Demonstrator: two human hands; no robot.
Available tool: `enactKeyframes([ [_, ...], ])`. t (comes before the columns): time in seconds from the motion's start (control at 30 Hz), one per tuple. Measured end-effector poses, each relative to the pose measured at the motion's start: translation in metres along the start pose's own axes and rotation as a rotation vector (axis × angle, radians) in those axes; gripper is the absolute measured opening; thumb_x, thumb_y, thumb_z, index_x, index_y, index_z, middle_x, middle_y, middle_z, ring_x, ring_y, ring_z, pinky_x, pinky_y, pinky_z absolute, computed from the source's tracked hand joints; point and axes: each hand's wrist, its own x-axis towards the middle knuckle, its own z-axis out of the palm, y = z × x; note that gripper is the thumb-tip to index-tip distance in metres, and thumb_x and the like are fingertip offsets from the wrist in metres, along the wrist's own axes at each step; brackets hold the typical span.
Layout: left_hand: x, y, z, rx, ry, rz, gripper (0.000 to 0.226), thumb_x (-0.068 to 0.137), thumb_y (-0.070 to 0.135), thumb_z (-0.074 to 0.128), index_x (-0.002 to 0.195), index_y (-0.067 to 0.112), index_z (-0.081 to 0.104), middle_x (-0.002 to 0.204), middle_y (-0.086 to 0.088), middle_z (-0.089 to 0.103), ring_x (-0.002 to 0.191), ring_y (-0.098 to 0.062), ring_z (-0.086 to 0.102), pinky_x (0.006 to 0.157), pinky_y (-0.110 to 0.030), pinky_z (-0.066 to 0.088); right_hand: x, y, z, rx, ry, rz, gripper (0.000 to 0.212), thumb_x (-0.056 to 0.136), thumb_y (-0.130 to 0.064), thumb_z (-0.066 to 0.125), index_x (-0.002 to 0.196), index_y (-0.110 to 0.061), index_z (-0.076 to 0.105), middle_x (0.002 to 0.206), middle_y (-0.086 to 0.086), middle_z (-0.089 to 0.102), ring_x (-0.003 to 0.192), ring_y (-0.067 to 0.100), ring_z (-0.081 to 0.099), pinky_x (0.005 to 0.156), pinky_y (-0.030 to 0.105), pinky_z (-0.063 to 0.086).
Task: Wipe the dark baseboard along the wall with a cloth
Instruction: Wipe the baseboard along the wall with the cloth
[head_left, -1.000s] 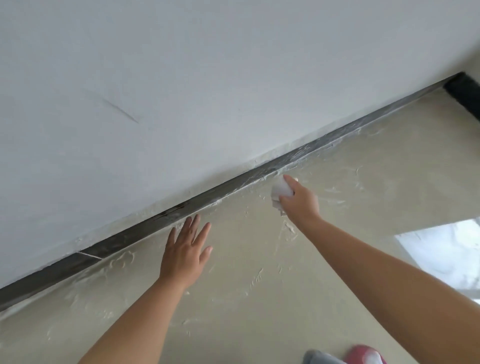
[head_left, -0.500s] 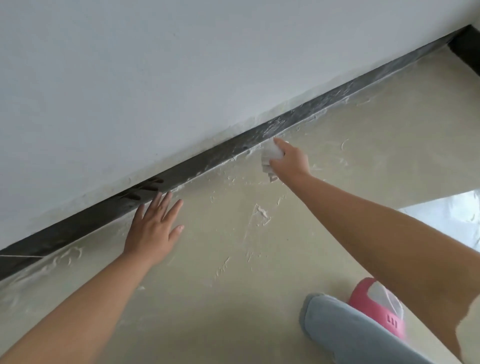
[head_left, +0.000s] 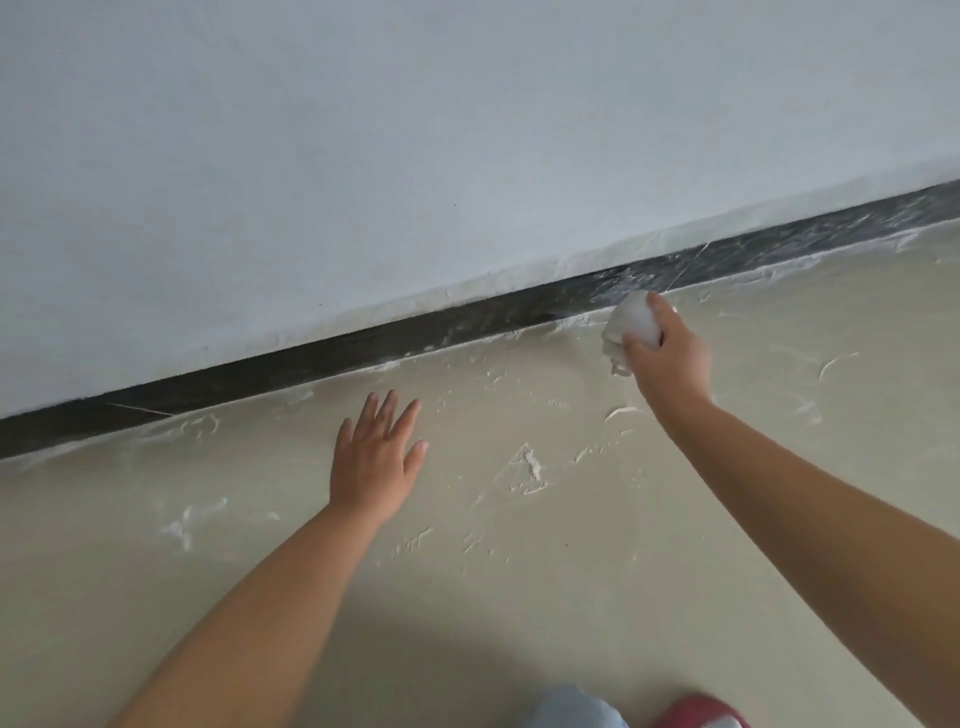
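Note:
A dark baseboard (head_left: 363, 348) runs along the foot of the white wall (head_left: 415, 130), rising from lower left to upper right. Its right stretch is smeared with white streaks; the left stretch looks darker and cleaner. My right hand (head_left: 670, 353) is shut on a crumpled white cloth (head_left: 631, 325), which sits at the baseboard's bottom edge where it meets the floor. My left hand (head_left: 376, 457) lies flat on the floor with fingers spread, a little short of the baseboard, holding nothing.
The beige floor (head_left: 519, 597) is flecked with dried white plaster smears. At the bottom edge show a knee in light blue fabric (head_left: 576, 709) and a pink shoe (head_left: 701, 714).
The view has swung so the baseboard lies less steeply. My right hand and cloth stay at the baseboard's lower edge; my left hand sits further out on the floor from it.

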Motion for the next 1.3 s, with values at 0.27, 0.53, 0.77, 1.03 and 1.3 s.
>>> enactKeyframes([
  [0.27, 0.004, 0.016, -0.014, -0.065, 0.018, -0.111, 0.051, 0.097, 0.041, 0.022, 0.145, 0.026, 0.011, 0.155, -0.002, 0.005, 0.143, -0.02, -0.001, 0.114, -0.041, 0.007, 0.022, -0.006, -0.011, 0.101, 0.115, 0.138, 0.055, 0.088, -0.012, 0.047, 0.139, -0.028, 0.034, 0.065, -0.007, 0.04, 0.052, 0.009, 0.037, 0.048, 0.02, 0.031],
  [0.53, 0.013, -0.019, 0.014, -0.006, 0.037, 0.043, 0.055, 0.096, 0.043, 0.026, 0.145, 0.025, 0.01, 0.155, -0.003, -0.002, 0.143, -0.02, -0.004, 0.114, -0.04, 0.005, 0.034, -0.015, 0.014, 0.235, 0.349, 0.222, 0.057, 0.084, -0.013, 0.05, 0.138, -0.027, 0.036, 0.059, -0.004, 0.031, 0.051, 0.008, 0.033, 0.045, 0.014, 0.03],
  [0.77, 0.019, -0.046, 0.012, -0.032, 0.13, 0.2, 0.064, 0.089, 0.047, 0.021, 0.112, 0.005, 0.063, 0.124, -0.022, 0.056, 0.112, -0.041, 0.055, 0.085, -0.059, 0.044, 0.015, -0.01, 0.031, 0.15, 0.369, 0.24, 0.055, 0.083, -0.008, 0.049, 0.134, -0.03, 0.043, 0.06, -0.006, 0.034, 0.049, 0.01, 0.034, 0.046, 0.021, 0.029],
  [1.03, 0.019, -0.055, 0.01, -0.004, 0.056, 0.244, 0.079, 0.094, 0.047, 0.0, 0.108, 0.006, 0.066, 0.12, -0.021, 0.06, 0.105, -0.039, 0.06, 0.083, -0.059, 0.045, 0.022, -0.033, 0.018, 0.199, 0.479, 0.267, 0.057, 0.083, -0.003, 0.051, 0.134, -0.026, 0.043, 0.097, 0.001, 0.048, 0.073, 0.02, 0.052, 0.055, 0.018, 0.041],
  [1.3, 0.02, -0.054, 0.011, -0.034, -0.014, 0.229, 0.077, 0.094, 0.046, 0.001, 0.109, 0.007, 0.066, 0.121, -0.019, 0.06, 0.107, -0.037, 0.059, 0.085, -0.059, 0.044, 0.015, -0.052, 0.06, 0.469, 0.568, 0.244, 0.055, 0.084, -0.003, 0.054, 0.133, -0.026, 0.044, 0.07, -0.005, 0.04, 0.058, 0.007, 0.04, 0.048, 0.006, 0.035],
])
